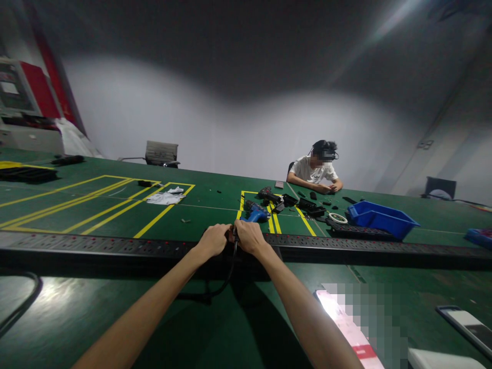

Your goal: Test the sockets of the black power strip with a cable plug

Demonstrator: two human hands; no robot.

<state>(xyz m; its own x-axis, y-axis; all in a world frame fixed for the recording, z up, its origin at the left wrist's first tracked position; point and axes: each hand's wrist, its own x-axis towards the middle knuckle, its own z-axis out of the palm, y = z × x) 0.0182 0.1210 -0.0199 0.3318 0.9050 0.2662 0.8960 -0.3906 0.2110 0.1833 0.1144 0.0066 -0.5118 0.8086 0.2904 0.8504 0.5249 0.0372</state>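
My left hand [215, 240] and my right hand [249, 237] meet over a long black bar of power outlets [154, 248], fingers closed together. Between them they pinch the upper end of a black cable [235, 259], which hangs down in front of the bar and curves left onto the table. The very tip of the cable is hidden by my fingers. Just beyond my right hand lies a blue cordless drill [257, 212]. A second outlet bar section [346, 245] continues to the right.
A blue bin [384, 218] stands back right, beside a roll of tape [337, 218] and scattered black parts [310, 207]. Across the green table sits a person [313, 171]. White gloves or cloth [166, 197] lie left. Phones [467, 325] and a thick black cable [28, 302] are nearer me.
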